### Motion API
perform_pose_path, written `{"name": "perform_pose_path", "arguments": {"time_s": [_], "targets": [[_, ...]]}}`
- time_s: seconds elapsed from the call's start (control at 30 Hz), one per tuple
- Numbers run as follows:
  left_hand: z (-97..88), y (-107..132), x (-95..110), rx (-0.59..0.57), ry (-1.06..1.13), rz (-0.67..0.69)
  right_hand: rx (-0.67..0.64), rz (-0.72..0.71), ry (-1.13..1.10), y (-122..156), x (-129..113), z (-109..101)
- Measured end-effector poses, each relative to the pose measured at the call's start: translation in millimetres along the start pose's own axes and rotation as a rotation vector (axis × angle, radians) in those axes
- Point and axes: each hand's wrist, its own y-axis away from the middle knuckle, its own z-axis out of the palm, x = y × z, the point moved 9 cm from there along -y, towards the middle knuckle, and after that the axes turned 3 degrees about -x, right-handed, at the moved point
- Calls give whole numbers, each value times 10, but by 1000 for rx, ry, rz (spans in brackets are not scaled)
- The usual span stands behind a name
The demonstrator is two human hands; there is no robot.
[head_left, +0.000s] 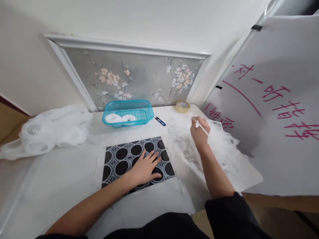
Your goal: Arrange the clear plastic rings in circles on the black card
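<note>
Black panel (pixel 122 153): marked with pale rings, it lies flat on the white table (pixel 62 186); its long axis runs roughly side to side.
Left hand (pixel 144 167): palm down on the black panel, right of its middle; grip spread, fingers fanned, pinching nothing; this is the nearer hand.
Right hand (pixel 200 131): its grip pinches a slender white stick (pixel 203 129) by the white netting (pixel 224 156), contact between hand and netting unclear; from here the black panel lies leftward and closer to the wearer.
Teal basket (pixel 145 102): beyond the black panel, holding white round pieces (pixel 113 118); blue snips (pixel 160 121) and a tape roll (pixel 182 107) sit to its right.
</note>
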Motion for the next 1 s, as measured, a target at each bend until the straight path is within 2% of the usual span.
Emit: {"name": "perform_pose_path", "arguments": {"time_s": [0.03, 0.07, 0.17, 0.23, 0.27, 0.33, 0.43, 0.53, 0.6, 0.63, 0.7, 0.77, 0.87, 0.93, 1.0], "targets": [[2, 7, -5, 5, 2, 0, 23, 25, 61, -65, 74, -95], [3, 10, -9, 4, 7, -1, -26, 36, 118, -102, 130, -115], [-4, 13, -18, -23, 36, -12, -398, 41, 181, -19, 258, 102], [-22, 34, -26, -43, 65, -22, -561, 47, 150, 94, 319, 204], [-31, 58, -22, -50, 82, -17, -579, 52, 130, 120, 345, 202], [-44, 134, -2, -64, 111, 8, -529, 79, 71, 116, 392, 122], [-37, 306, 42, -79, 123, 54, -341, 100, -77, 77, 390, -112], [-19, 491, 76, -55, 95, 83, -141, 76, -202, 154, 267, -353], [0, 590, 83, -26, 67, 93, -92, 97, -308, 299, 156, -414], [12, 626, 81, -13, 50, 93, -110, 112, -376, 394, 85, -398], [25, 669, 84, 9, 11, 93, -226, 133, -525, 623, -103, -284], [18, 674, 130, 25, -26, 111, -417, 127, -661, 904, -340, -109], [-30, 635, 315, 66, -56, 191, -657, 121, -768, 1338, -611, 101], [-61, 592, 481, 105, -63, 249, -707, 145, -757, 1547, -651, 161], [-64, 544, 638, 139, -66, 291, -698, 171, -730, 1676, -627, 164]]}}
